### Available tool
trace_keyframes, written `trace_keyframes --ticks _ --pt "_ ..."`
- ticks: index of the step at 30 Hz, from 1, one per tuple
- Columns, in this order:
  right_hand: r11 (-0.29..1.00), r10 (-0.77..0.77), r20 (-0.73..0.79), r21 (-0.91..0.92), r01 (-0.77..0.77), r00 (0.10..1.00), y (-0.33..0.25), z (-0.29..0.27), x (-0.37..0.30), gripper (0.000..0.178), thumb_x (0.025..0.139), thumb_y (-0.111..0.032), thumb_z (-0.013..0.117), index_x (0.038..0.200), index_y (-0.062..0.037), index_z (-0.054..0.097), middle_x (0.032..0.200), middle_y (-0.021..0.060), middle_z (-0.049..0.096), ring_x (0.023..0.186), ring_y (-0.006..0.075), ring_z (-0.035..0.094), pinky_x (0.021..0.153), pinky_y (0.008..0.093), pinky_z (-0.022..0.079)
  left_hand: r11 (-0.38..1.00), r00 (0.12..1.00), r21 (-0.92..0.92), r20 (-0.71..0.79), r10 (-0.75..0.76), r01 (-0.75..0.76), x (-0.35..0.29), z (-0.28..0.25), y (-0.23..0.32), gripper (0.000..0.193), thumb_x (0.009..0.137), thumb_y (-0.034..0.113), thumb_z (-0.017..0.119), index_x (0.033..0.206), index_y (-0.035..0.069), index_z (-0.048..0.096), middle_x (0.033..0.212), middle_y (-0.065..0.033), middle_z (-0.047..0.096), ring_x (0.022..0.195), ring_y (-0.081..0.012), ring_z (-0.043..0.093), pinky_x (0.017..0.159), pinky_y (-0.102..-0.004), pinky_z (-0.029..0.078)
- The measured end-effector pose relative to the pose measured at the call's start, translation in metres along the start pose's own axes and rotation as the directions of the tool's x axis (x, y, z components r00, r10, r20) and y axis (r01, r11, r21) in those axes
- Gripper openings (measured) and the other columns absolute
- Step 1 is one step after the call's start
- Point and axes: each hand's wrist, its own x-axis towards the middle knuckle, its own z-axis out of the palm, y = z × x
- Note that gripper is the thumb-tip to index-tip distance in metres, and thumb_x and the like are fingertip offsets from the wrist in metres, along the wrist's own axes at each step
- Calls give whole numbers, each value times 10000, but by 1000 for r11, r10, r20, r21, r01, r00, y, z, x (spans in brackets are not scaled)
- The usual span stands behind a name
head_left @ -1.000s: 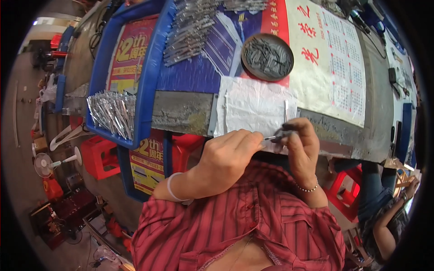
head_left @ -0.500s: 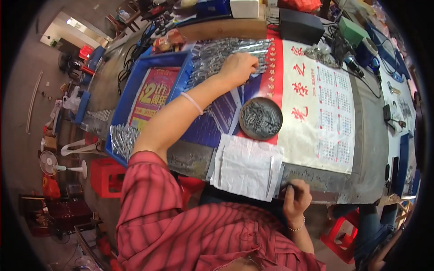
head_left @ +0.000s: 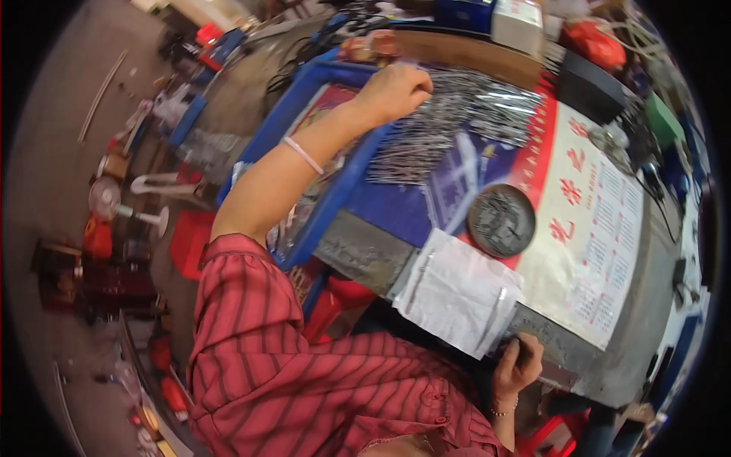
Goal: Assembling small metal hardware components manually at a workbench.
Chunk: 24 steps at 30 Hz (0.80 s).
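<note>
My left hand [head_left: 394, 93] is closed, over the far left of a pile of thin shiny metal rods [head_left: 426, 137], beside the blue tray [head_left: 316, 236]. Whatever its curled fingers hold, if anything, is hidden. At the table's near edge my right hand [head_left: 520, 365] is closed, thumb against fingers, by the corner of a white cloth or paper sheet [head_left: 457, 293]; I cannot make out what is in it. Thin metal pieces lie along the sheet's sides. Beyond it, a round dish [head_left: 525, 242] holds many small dark metal pins.
A printed calendar sheet [head_left: 567, 278] covers the table's right part. At the back are a wooden strip [head_left: 464, 55], a dark box [head_left: 590, 87], a white box [head_left: 518, 23] and a red bag [head_left: 596, 46]. A red stool [head_left: 335, 305] stands below the near edge.
My left hand has moved left across the rods, from the pile's right part to beside the blue tray. The whole view has turned and shifted; my right hand stays by the sheet's corner.
</note>
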Motion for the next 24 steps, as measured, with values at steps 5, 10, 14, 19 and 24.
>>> trace_keyframes --ticks 5,10,14,19,24 --pt "996 -74 32 -40 75 997 8 0 -3 72 886 39 499 949 32 532 830 59 537 618 80 479 571 206 407 931 901 115 234 -365 347 -95 -65 -79 188 739 201 664 833 39 673 783 -105 680 737 -203 656 684 -319 503" --pt "996 -58 26 -68 59 998 9 3 -3 62 893 16 505 944 26 541 804 33 531 660 74 476 590 200 404 768 583 240 529 -616 594 -157 -52 -101 249 708 248 690 786 12 678 757 -131 671 700 -207 639 644 -343 495" --pt "989 -68 5 -132 68 998 12 4 -5 65 898 3 514 955 17 542 781 18 519 629 57 459 566 193 392 749 520 355 554 -650 559 -164 -30 -97 292 705 279 683 764 -7 680 705 -124 661 662 -201 637 620 -350 498" --pt "983 -68 19 -170 71 997 -4 5 0 55 864 33 525 918 34 537 771 45 524 626 77 461 579 206 405 792 583 133 608 -539 595 -157 -31 -87 275 713 237 640 673 -35 657 592 -124 621 527 -204 606 539 -350 476" --pt "950 -109 241 -259 172 964 -38 2 55 94 773 39 583 859 29 547 737 144 548 651 242 564 628 291 449 853 771 44 405 -492 521 -170 -44 -100 185 725 165 593 717 -19 613 604 -64 596 550 -140 590 512 -307 477"
